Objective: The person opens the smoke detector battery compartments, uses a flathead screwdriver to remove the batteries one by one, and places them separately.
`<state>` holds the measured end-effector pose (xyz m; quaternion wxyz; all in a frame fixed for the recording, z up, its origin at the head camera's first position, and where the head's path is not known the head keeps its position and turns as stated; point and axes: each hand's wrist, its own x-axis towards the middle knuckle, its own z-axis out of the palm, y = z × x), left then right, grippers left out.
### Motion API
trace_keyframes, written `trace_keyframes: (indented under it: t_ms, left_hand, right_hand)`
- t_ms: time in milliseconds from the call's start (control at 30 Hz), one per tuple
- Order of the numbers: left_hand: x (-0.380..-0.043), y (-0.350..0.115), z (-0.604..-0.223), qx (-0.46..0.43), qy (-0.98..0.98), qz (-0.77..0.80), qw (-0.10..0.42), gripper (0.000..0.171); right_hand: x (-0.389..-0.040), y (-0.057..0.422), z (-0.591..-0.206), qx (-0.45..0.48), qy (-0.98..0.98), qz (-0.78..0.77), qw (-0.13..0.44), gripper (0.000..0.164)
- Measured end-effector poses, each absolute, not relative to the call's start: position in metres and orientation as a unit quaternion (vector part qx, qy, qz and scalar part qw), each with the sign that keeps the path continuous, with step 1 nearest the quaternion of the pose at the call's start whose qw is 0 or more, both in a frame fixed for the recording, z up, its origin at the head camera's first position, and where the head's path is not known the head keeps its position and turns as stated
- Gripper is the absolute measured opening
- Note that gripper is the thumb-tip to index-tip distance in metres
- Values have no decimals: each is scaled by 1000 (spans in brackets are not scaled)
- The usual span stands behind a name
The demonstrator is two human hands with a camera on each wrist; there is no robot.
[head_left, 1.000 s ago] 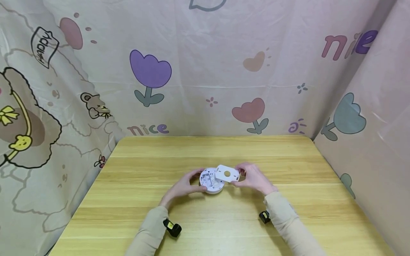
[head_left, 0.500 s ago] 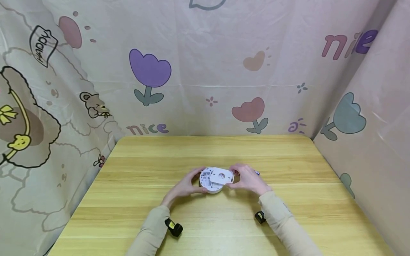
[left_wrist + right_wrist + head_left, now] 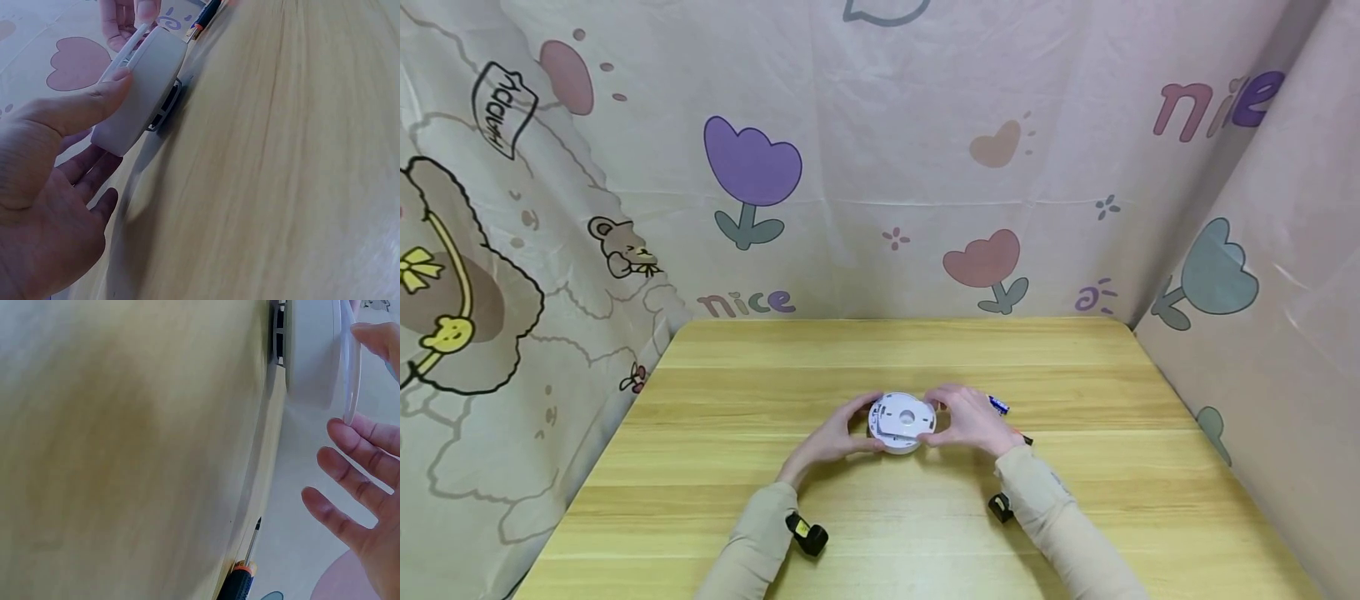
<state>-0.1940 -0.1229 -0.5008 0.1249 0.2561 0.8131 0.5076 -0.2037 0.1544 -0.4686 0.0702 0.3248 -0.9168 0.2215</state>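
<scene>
A round white smoke detector (image 3: 144, 94) lies back-side up near the middle of the table, its slotted vent facing the tabletop. My left hand (image 3: 831, 433) grips it by the rim, thumb on the near edge and fingers on the far side. Over its back lies a flat white mounting plate (image 3: 893, 410) with a round hole in the middle. My right hand (image 3: 966, 421) pinches this plate by its right end between thumb and fingers. In the right wrist view the plate's edge (image 3: 354, 381) stands slightly off the detector's back. The battery bay is mostly covered.
To the right of my right hand lies a blue battery (image 3: 998, 405). A dark screwdriver (image 3: 239, 581) with an orange collar is close by, partly hidden behind that hand in the head view. Patterned curtains (image 3: 880, 167) border the table (image 3: 910, 350) at the back and sides.
My right hand has moved left and brought the mounting plate from the detector's right edge to over its back. The battery and screwdriver have come into sight. My left hand has barely moved.
</scene>
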Motion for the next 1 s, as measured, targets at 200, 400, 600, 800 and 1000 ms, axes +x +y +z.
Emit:
trace_keyframes:
  t_ms: [200, 400, 600, 800, 1000]
  left_hand:
    - [-194, -123, -502, 262, 807, 515, 124, 86]
    - [-194, -123, -501, 267, 808, 511, 121, 84]
    - [-195, -123, -500, 270, 803, 515, 128, 82]
    - [-196, -123, -498, 275, 801, 516, 132, 80]
    - [-196, -123, -498, 262, 803, 518, 139, 73]
  right_hand:
    - [-205, 151, -469, 309, -929, 194, 69, 55]
    - [-206, 148, -469, 305, -932, 186, 62, 60]
    - [-209, 148, -470, 310, -929, 196, 39, 61]
    - [-211, 147, -471, 321, -918, 232, 7, 59]
    - [-211, 150, -475, 313, -911, 269, -15, 60]
